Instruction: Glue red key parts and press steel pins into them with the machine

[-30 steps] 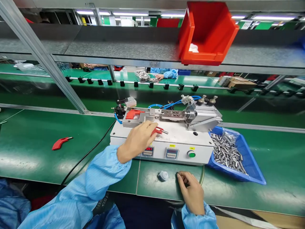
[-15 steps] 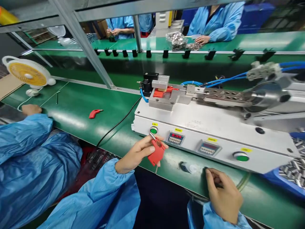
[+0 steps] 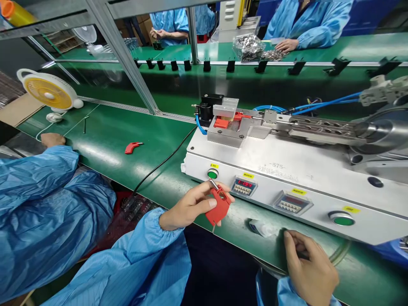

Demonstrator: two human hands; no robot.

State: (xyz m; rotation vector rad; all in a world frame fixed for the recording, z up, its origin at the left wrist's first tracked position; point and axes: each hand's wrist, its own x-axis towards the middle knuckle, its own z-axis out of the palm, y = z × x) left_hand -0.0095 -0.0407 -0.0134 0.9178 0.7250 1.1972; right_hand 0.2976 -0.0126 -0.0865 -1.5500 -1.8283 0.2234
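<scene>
In the left hand (image 3: 186, 209), grip closed on red handle (image 3: 218, 209), long axis steep in view, pin (image 3: 213, 184) up-left; right hand (image 3: 310, 264) half-open.

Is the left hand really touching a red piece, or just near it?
Touching. The head view shows the left hand holding the red piece, its thumb against it.

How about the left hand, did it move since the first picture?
Yes. The left hand has pulled back: it reached over the machine, and now it is in front, below and left of the lit display.
</scene>
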